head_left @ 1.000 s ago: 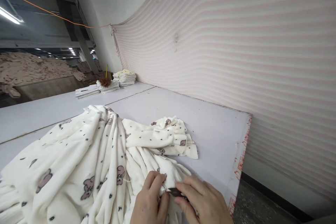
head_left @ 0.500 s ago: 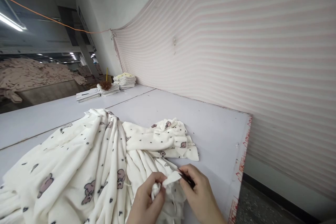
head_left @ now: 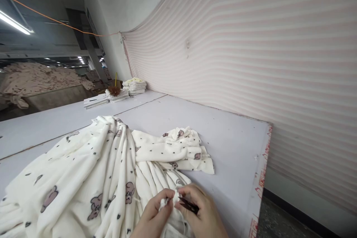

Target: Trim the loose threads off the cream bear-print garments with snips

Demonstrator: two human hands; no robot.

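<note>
White bear cloth (head_left: 117, 167) lies bunched on the desk (head_left: 234, 148). The left hand (head_left: 154, 214) pinches a bit of it. Close beside, the right hand (head_left: 205, 212) is closed around a small dark tool (head_left: 190, 206). A pink striped sheet (head_left: 251, 55) hangs on the right

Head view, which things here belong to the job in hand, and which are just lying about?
In hand:
- printed cloth, by the hands
- white bit, at the left hand
- dark tool, in the right hand

Apparently lying about:
- yellow-topped stack
- white stack
- brown tuft
- pink pile
</note>
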